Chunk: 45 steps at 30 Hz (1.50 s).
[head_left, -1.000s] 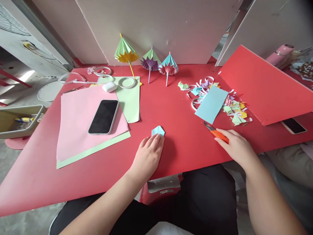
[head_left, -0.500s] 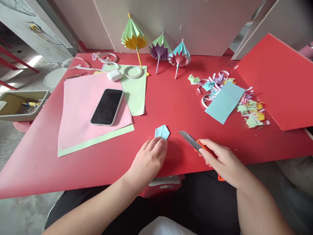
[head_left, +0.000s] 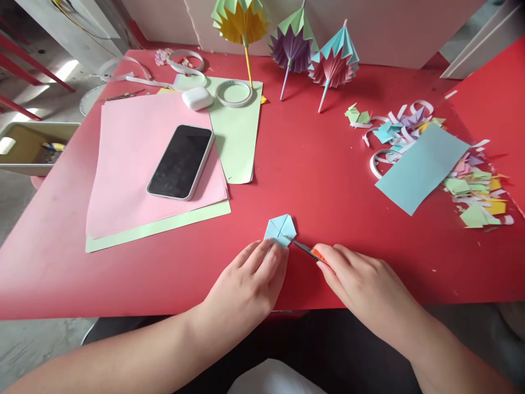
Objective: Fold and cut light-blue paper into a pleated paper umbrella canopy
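A small light-blue folded paper (head_left: 280, 227), five-sided with crease lines, lies near the table's front edge. My left hand (head_left: 254, 273) presses on its lower edge, fingers bunched together and covering that part. In my right hand (head_left: 361, 273) is an orange utility knife (head_left: 304, 249), fingers wrapped round its handle, which is mostly hidden. The blade's tip rests on or just over the right side of the folded paper; I cannot tell whether it cuts in.
Left of my hands a phone (head_left: 180, 162) lies on pink paper sheets (head_left: 118, 164). Three paper umbrellas (head_left: 290, 49) stand against the back wall. On the right, a blue paper rectangle (head_left: 422, 167) overlaps colourful paper scraps (head_left: 478, 186). A tape roll (head_left: 233, 93) sits on green paper (head_left: 240, 148).
My right hand has brought the knife left, so its blade now meets the folded paper. My left hand still holds the paper down. The view has tilted down and closer.
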Motion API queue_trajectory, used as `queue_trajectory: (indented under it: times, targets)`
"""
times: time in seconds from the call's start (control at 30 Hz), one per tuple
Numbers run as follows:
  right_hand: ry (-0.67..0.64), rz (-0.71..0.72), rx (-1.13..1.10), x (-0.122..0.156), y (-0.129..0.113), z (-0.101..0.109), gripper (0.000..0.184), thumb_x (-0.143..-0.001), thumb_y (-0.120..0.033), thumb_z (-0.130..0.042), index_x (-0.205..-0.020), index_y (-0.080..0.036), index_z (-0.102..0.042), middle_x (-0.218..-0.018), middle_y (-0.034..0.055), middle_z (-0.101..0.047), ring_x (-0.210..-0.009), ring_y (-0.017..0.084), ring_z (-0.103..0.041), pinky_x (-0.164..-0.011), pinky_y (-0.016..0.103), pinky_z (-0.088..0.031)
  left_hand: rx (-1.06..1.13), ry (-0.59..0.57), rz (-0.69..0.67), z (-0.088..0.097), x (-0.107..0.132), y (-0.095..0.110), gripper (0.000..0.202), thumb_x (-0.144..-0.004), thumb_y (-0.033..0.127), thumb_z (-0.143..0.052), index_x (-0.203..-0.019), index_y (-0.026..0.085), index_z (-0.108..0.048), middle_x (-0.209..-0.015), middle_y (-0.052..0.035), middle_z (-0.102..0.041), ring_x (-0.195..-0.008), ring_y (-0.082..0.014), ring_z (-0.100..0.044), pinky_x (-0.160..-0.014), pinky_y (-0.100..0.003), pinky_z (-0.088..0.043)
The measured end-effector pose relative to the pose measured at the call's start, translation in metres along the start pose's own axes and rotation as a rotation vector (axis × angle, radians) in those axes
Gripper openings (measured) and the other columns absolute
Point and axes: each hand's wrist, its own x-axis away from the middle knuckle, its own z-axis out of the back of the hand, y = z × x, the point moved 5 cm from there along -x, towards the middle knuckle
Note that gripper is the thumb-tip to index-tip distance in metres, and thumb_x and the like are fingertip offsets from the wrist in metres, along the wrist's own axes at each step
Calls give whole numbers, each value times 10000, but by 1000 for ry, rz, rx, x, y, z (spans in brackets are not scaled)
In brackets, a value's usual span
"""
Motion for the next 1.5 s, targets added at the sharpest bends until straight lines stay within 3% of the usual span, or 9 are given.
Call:
queue_trajectory:
  times: [0.5, 0.73, 0.83, 0.9, 1.0, 1.13, 1.23, 1.37, 1.5]
  targets:
    - [24, 48, -5, -4, 0, 1, 176, -895, -223, -445, -1015, -175, -564, -729, 11, -617, -584, 125, -596, -437, 251, -342, -14, 11, -22, 2, -2, 0, 351, -841, 9, -403, -1157, 19, -556, -1101, -152, -637, -1033, -272, -595, -837, -377, -534]
    - [100, -206, 151, -3, 32, 6, 362, -899, -318, -448, -1252, -252, -495, -799, 9, -602, -551, 111, -537, -423, 249, -318, 17, -83, 41, 2, 5, -13, 361, -807, -20, -415, -1125, 45, -574, -1207, -162, -573, -1096, -311, -547, -862, -410, -520]
    - [86, -279, 219, -4, 48, 2, 412, -882, -340, -467, -1282, -244, -484, -855, 43, -580, -622, 148, -537, -431, 254, -337, 59, -1, 107, 3, 6, -24, 346, -817, 19, -475, -1156, 29, -542, -1183, -153, -586, -1107, -286, -537, -909, -385, -499]
    - [122, -280, 208, -5, 52, 1, 424, -868, -344, -490, -1272, -217, -502, -946, 78, -580, -751, 197, -552, -549, 289, -426, 128, 69, 201, 3, 5, -34, 336, -847, 69, -479, -1177, 27, -526, -1133, -139, -614, -1053, -241, -572, -906, -343, -502]
    - [254, -239, 57, -11, 41, 6, 392, -851, -308, -528, -1219, -175, -552, -1044, 102, -585, -895, 231, -541, -775, 360, -462, 261, 122, 355, 1, 3, -47, 301, -878, 168, -480, -1156, 82, -558, -1106, -104, -632, -954, -199, -618, -849, -307, -525]
    - [300, -93, -262, -24, 2, 6, 242, -858, -249, -519, -1028, -134, -647, -883, 74, -643, -864, 192, -565, -812, 320, -468, 437, 139, 505, -3, 5, -57, 255, -877, 250, -504, -1089, 166, -617, -1117, -47, -634, -937, -167, -628, -814, -253, -528]
    - [152, -116, -449, -40, -15, -2, 259, -871, -273, -493, -1040, -147, -644, -840, 53, -640, -763, 159, -585, -702, 289, -493, 536, 147, 577, -4, 7, -61, 212, -878, 252, -502, -1016, 191, -651, -1089, -20, -641, -921, -142, -625, -831, -230, -509]
    - [-94, -265, -715, -59, -14, -14, 259, -867, -397, -473, -942, -228, -654, -691, -8, -598, -563, 117, -542, -536, 267, -473, 617, 152, 654, -4, 7, -66, 171, -866, 233, -504, -922, 209, -664, -1018, -7, -648, -853, -134, -620, -776, -235, -510]
    - [-104, -392, -1188, -65, -14, -21, 233, -832, -414, -519, -970, -242, -596, -872, -1, -639, -717, 134, -615, -594, 258, -528, 760, 173, 777, -2, 7, -71, 144, -844, 226, -519, -902, 201, -648, -974, -18, -637, -815, -138, -610, -667, -218, -513]
